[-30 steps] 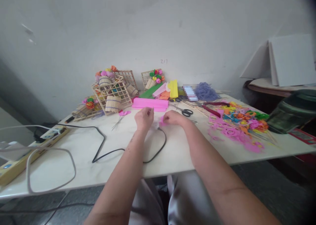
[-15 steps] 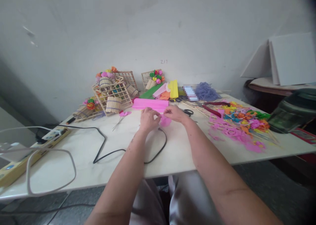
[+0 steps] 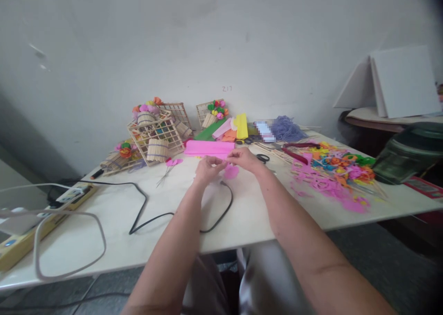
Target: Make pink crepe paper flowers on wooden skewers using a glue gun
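My left hand (image 3: 206, 169) and my right hand (image 3: 244, 158) meet over the middle of the white table (image 3: 263, 209), fingers pinched together. Between and just below them is a small pink paper piece (image 3: 231, 171), which both hands appear to hold. A folded pink paper sheet (image 3: 209, 148) lies just behind my hands. The end of a black cable (image 3: 221, 209) lies right under them. Black-handled scissors (image 3: 263, 157) rest just right of my right hand.
Wooden stick baskets with paper flowers (image 3: 155, 133) stand at the back left. Coloured paper scraps and sticks (image 3: 332, 169) cover the right side, with red pliers (image 3: 297, 154). A power strip (image 3: 74, 193) and grey cord (image 3: 65, 241) lie at left. A dark bag (image 3: 408, 156) sits far right.
My hands came together from slightly apart and lifted the pink piece a little farther from me. The view shifted slightly.
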### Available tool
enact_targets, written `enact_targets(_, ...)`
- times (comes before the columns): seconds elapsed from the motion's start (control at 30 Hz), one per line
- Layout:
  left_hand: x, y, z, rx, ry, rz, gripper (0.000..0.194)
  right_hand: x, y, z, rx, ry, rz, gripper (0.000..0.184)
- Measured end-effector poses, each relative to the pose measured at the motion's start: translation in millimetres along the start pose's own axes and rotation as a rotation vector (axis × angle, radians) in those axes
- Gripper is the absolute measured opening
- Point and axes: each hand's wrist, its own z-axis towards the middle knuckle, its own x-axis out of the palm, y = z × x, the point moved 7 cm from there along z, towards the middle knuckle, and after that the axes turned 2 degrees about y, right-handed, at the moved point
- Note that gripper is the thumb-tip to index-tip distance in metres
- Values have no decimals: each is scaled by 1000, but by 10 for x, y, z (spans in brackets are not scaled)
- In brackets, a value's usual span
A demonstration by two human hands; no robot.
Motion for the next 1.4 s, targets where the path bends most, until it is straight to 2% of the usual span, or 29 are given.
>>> enact_targets(0.07,29,19,2,-13,23,-46,23,-25,-1,-5,-16,48,-26,18)
enact_targets(0.13,40,43,8,-26,16,-110,24,-124,-62,-3,10,23,-42,21)
enact_targets(0.2,30,67,17,-32,-17,-188,25,-310,-179,-4,80,-104,-117,22)
enact_targets(0.27,17,90,28,-33,-50,-268,27,-508,-333,-35,222,-239,-300,23)
enact_targets(0.33,14,110,36,-34,-68,-343,30,-630,-450,-73,361,-284,-544,20)
enact_targets(0.43,20,128,37,-43,-75,-424,31,-654,-561,-114,512,-220,-788,16)
enact_targets(0.57,6,120,26,-60,-93,-456,30,-567,-635,-153,634,-101,-895,17)
enact_targets(0.83,-32,68,-8,-137,-116,-475,29,-463,-669,-153,665,43,-993,22)
enact_targets(1.07,-2,97,11,-122,-95,-480,32,-462,-732,-129,642,42,-1002,23)
enact_targets(1.4,-6,99,11,-125,-95,-496,34,-470,-697,-113,614,21,-1021,24)
